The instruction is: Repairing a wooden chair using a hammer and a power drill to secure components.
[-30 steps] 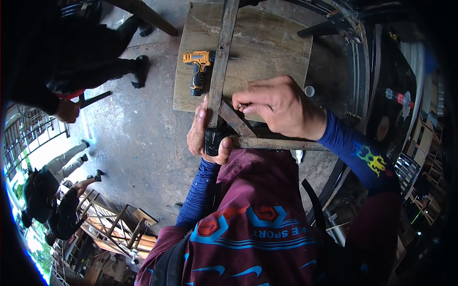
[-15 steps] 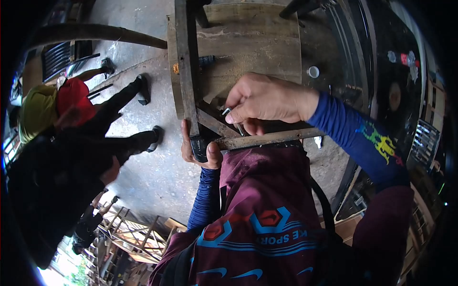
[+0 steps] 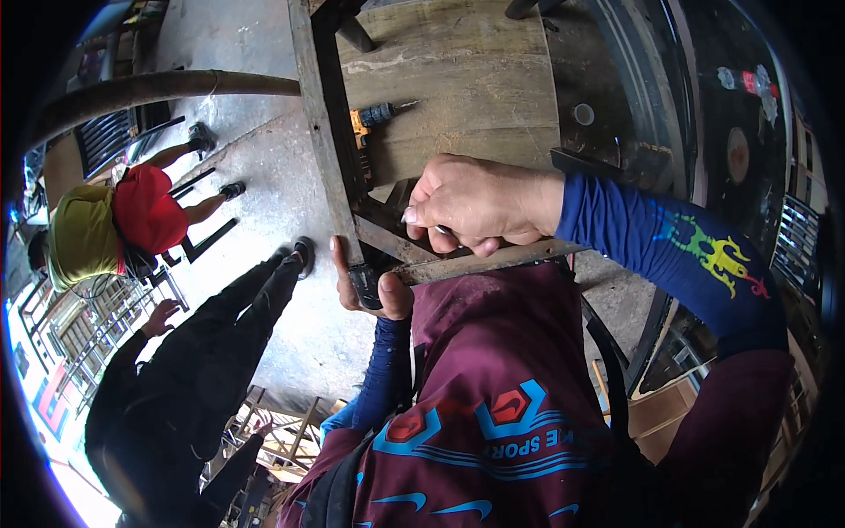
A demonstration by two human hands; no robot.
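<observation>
A wooden frame (image 3: 321, 114), with a long rail running away from me and a front rail (image 3: 493, 260), meets in a corner at my lap. My left hand (image 3: 396, 297) is closed around that corner, thumb on the near side and fingers on the outer side. A short diagonal brace (image 3: 393, 241) spans the inside of the corner. Over the brace and front rail, my right hand (image 3: 484, 204) is curled closed around a thin L-shaped metal key (image 3: 444, 231). Most of the key is hidden by the fingers, and its working end cannot be seen.
An orange and black cordless drill (image 3: 362, 130) lies on a wooden board (image 3: 475, 70) beyond the frame. A white cup (image 3: 582, 113) is right of the board. At left are a person in black (image 3: 189, 378) and another in red shorts (image 3: 151, 209).
My right hand has turned over the key, which is now mostly covered by the fingers. My left hand keeps its hold on the corner. The view has shifted, showing more of the drill.
</observation>
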